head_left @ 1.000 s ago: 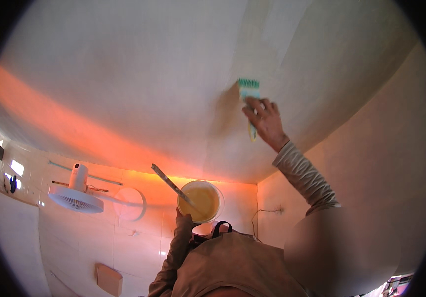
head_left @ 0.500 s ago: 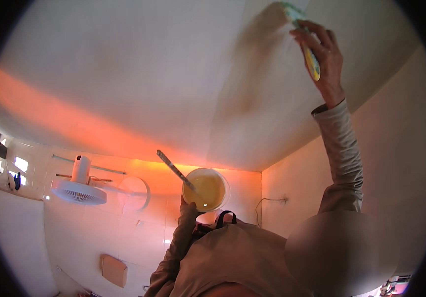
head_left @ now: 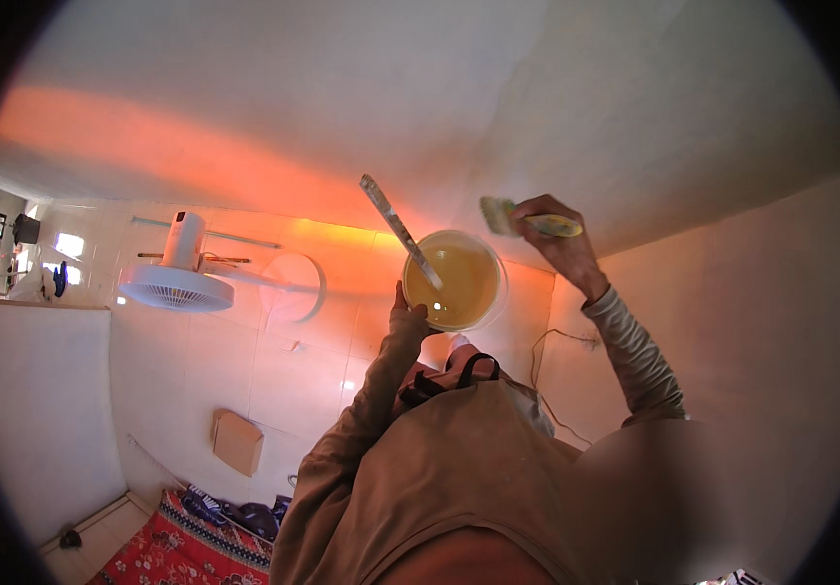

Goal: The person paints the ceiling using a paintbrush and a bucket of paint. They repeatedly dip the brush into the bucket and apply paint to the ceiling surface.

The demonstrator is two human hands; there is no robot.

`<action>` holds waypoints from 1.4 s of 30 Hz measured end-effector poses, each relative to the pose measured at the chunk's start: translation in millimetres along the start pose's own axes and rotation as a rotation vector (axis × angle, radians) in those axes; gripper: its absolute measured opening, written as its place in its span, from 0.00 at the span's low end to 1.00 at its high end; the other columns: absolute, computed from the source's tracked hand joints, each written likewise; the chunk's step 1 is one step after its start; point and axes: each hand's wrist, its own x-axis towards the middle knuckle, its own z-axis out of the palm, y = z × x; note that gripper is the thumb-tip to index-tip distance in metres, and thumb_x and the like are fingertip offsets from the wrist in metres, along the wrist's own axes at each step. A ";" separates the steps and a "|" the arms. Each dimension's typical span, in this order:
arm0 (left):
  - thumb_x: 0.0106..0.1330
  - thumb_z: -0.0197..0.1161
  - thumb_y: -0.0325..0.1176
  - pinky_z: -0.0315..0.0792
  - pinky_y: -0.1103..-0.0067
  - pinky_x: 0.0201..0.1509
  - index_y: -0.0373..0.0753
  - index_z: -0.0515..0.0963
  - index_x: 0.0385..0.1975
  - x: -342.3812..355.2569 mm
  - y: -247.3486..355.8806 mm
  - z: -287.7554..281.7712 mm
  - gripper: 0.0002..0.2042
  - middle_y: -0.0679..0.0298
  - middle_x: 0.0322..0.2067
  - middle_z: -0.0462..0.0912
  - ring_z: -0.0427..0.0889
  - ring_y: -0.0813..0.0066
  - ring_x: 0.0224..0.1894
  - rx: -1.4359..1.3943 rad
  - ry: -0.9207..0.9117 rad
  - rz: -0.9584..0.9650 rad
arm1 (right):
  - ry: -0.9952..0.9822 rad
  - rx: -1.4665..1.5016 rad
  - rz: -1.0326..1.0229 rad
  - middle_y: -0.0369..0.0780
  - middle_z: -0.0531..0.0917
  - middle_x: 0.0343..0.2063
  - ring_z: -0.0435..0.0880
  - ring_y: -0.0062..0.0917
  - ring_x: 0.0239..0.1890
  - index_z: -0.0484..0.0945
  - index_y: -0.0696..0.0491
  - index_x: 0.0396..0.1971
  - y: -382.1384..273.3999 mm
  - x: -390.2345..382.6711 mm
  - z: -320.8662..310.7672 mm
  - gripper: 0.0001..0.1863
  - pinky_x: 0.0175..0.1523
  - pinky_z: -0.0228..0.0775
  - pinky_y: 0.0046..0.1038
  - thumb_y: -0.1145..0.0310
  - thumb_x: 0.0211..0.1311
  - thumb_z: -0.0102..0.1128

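A white wall-mounted fan (head_left: 178, 285) hangs at the left against the tiled wall. Right of it, the left hand (head_left: 410, 314) cups the underside of a round translucent bowl of yellowish liquid (head_left: 453, 281), its grip closed on the bowl. A long grey stirring stick (head_left: 398, 228) stands in the bowl, its axis slanting up and to the left. Just right of the bowl's rim, the right hand (head_left: 558, 240) has its grip closed on the yellow handle of a flat paintbrush (head_left: 527, 220) — long axis near level, bristles pointing left toward the bowl — under the pale ceiling (head_left: 342, 88).
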 end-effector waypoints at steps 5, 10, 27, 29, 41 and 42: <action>0.66 0.43 0.10 0.82 0.44 0.49 0.65 0.40 0.78 -7.7 5.8 5.9 0.46 0.53 0.73 0.56 0.72 0.40 0.64 -0.024 -0.043 0.023 | -0.037 0.042 0.230 0.43 0.87 0.39 0.87 0.30 0.40 0.85 0.57 0.40 50.0 -18.3 88.6 0.10 0.49 0.79 0.30 0.69 0.59 0.67; 0.66 0.43 0.10 0.81 0.45 0.51 0.65 0.41 0.78 4.4 -4.7 -0.4 0.46 0.53 0.73 0.57 0.71 0.43 0.64 -0.041 -0.068 0.053 | -0.032 -0.255 0.193 0.47 0.88 0.42 0.88 0.38 0.41 0.86 0.56 0.40 120.5 -21.6 151.7 0.12 0.48 0.80 0.37 0.67 0.59 0.64; 0.66 0.46 0.13 0.80 0.58 0.57 0.57 0.38 0.79 15.8 -8.7 -2.6 0.45 0.52 0.72 0.61 0.69 0.52 0.68 0.063 -0.028 0.055 | -0.320 -0.657 0.053 0.47 0.85 0.40 0.85 0.44 0.42 0.85 0.52 0.40 109.4 -44.2 153.7 0.11 0.48 0.78 0.42 0.70 0.56 0.66; 0.65 0.47 0.13 0.79 0.59 0.58 0.57 0.38 0.79 19.9 -10.4 -9.7 0.46 0.51 0.72 0.61 0.70 0.52 0.68 0.142 0.010 0.048 | -0.261 -0.600 0.000 0.49 0.85 0.40 0.85 0.46 0.42 0.85 0.52 0.41 103.0 -47.3 150.9 0.12 0.48 0.79 0.40 0.70 0.56 0.67; 0.61 0.49 0.16 0.86 0.51 0.44 0.57 0.44 0.78 -3.8 -0.5 5.2 0.45 0.50 0.67 0.66 0.73 0.44 0.63 -0.033 -0.003 0.039 | 0.291 0.959 0.632 0.38 0.85 0.41 0.85 0.24 0.40 0.79 0.56 0.53 92.2 -107.4 55.6 0.18 0.45 0.81 0.29 0.66 0.66 0.60; 0.61 0.49 0.16 0.86 0.51 0.43 0.56 0.46 0.78 -4.2 0.8 8.3 0.44 0.49 0.66 0.68 0.74 0.43 0.62 -0.064 -0.016 0.067 | 0.302 1.054 0.626 0.38 0.85 0.42 0.84 0.24 0.40 0.78 0.56 0.54 97.7 -108.3 52.7 0.19 0.45 0.81 0.30 0.66 0.66 0.59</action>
